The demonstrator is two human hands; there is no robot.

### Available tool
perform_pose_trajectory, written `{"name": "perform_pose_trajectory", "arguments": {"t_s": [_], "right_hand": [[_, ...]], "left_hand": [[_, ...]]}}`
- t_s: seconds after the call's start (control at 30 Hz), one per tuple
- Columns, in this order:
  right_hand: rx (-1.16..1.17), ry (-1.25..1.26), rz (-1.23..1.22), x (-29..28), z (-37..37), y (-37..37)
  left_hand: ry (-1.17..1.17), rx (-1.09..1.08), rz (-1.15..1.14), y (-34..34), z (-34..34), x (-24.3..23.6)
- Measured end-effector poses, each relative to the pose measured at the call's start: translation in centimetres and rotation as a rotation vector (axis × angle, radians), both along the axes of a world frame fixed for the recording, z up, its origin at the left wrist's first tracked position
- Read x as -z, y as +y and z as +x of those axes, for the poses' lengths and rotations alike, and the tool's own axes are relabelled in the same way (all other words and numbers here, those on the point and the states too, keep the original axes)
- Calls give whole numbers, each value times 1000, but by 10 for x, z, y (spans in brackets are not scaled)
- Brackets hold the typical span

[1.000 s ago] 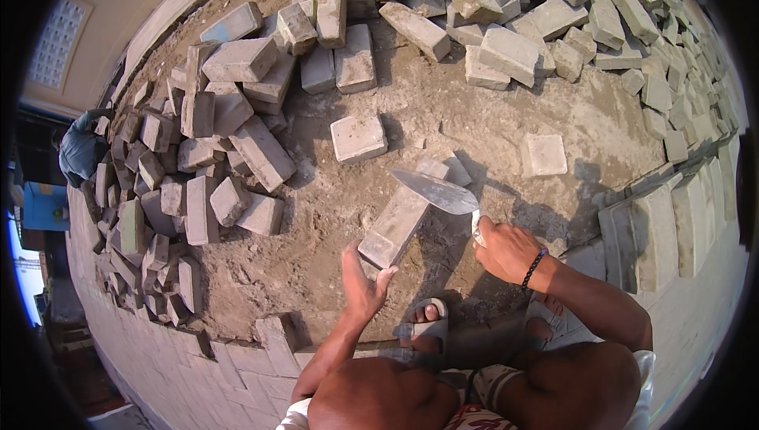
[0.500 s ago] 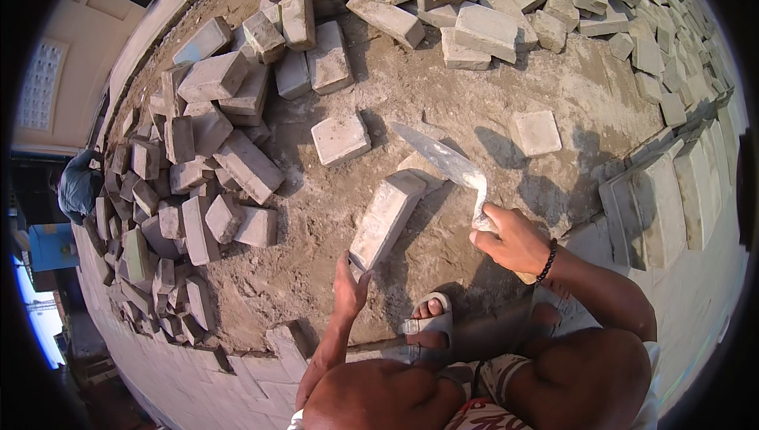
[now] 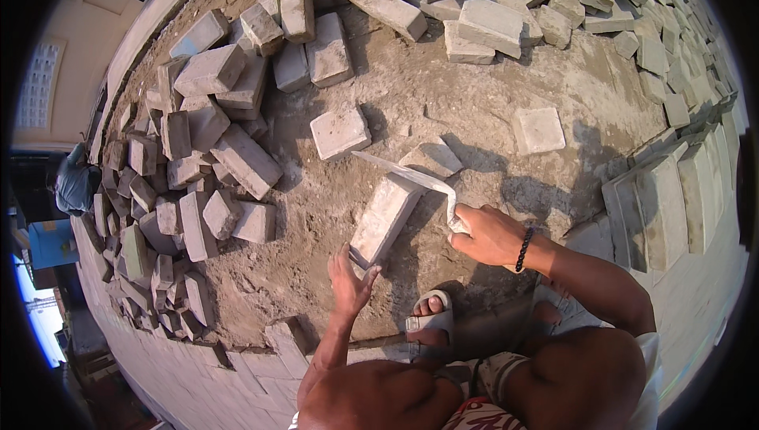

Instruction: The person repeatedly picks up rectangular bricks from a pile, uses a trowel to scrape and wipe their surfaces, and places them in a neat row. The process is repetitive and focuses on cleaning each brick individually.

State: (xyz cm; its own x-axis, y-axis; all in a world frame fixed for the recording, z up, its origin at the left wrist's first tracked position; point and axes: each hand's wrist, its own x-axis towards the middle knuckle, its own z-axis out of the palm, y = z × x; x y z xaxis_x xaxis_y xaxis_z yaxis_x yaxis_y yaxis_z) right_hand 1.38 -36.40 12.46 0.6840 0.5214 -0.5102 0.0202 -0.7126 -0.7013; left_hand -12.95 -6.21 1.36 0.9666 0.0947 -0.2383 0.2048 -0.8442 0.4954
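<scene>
A long grey paving block lies slantwise on the sandy ground in front of me. My left hand grips its near end, fingers along the left side and thumb at the right. In my right hand is a trowel, its handle wrapped by my fingers. The blade is turned edge-on and reaches left across the block's far end; whether it touches the block I cannot tell. Just beyond the blade sits a broken block piece. Another block rests farther left.
Heaps of loose blocks stand at the left and along the far side. A square block lies on the sand to the right. Larger slabs lean in a row at far right. Another person bends at the far left.
My right hand has moved left and slightly up, swinging the trowel blade edge-on over the block's far end. My left hand stays at the near end, its fingers shifted slightly.
</scene>
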Motion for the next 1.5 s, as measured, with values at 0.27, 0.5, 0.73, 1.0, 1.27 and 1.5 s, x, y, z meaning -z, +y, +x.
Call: {"name": "perform_pose_trajectory", "arguments": {"t_s": [0.27, 0.5, 0.73, 1.0, 1.27, 1.5], "right_hand": [[85, -20, -39, 21, 6, -7], [157, 399, -105, 38, 22, -13], [56, 97, -24, 35, 12, 4], [32, 169, 41, 47, 18, 7], [5, 21, 0, 34, 9, 14], [52, -64, -51, 23, 11, 8]], "left_hand": [[-231, 104, -20, -42, 60, -25], [-204, 149, 128, -87, 83, -17], [-207, 132, 175, -90, 81, -16], [-221, 125, 168, -89, 80, -12], [-253, 89, 151, -89, 78, -11], [-206, 62, 115, -78, 84, -6]]}}
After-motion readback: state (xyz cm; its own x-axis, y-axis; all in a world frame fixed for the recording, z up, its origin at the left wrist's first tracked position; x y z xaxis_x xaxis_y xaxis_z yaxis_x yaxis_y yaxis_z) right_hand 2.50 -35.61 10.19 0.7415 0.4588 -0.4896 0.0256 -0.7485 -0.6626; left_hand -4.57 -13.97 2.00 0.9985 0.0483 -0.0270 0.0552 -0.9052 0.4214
